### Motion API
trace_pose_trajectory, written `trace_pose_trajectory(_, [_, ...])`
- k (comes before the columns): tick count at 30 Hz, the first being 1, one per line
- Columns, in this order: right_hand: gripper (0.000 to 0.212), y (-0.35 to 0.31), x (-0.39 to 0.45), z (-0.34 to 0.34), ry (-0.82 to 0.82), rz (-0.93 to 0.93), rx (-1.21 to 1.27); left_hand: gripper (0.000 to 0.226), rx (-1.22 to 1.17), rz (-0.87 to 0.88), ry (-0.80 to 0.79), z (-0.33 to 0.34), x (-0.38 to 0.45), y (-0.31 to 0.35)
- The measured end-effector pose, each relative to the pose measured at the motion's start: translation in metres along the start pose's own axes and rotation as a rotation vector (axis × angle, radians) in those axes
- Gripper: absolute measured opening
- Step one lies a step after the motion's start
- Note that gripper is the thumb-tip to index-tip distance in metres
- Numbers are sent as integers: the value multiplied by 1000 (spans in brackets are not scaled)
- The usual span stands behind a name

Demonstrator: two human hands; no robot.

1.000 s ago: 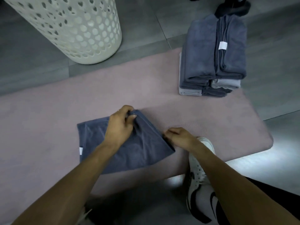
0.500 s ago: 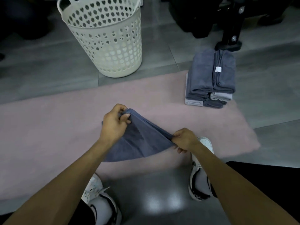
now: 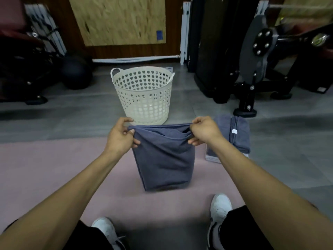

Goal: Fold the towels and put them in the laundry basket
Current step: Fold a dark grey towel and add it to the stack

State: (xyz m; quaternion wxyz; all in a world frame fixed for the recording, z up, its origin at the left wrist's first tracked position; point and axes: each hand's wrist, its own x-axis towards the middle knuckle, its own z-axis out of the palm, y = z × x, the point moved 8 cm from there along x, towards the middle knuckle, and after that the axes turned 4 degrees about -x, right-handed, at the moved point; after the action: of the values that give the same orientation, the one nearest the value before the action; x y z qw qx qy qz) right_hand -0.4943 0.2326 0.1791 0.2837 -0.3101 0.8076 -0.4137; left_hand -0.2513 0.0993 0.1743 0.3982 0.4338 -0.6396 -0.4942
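Observation:
A folded dark blue-grey towel hangs in the air in front of me, above the pink mat. My left hand pinches its top left corner and my right hand pinches its top right corner. The white perforated laundry basket stands upright on the grey floor just beyond the towel, and I see nothing inside it. A stack of folded grey towels lies to the right, partly hidden behind my right wrist.
Black exercise equipment stands at the back right and more dark gear at the back left. A wooden panel leans on the far wall. My white shoes rest at the mat's near edge.
Both hands lifted the folded towel off the mat and now hold it up by its top corners. My view rose, bringing the whole basket and the back wall into sight.

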Motion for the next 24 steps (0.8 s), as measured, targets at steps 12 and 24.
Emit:
trace_pose_trajectory(12, [16, 10, 7, -14, 79, 101, 103, 31, 1130, 626, -361, 20, -12, 25])
trace_pose_trajectory(24, [16, 8, 15, -37, 249, -82, -188, 6, 829, 391, -200, 17, 13, 15])
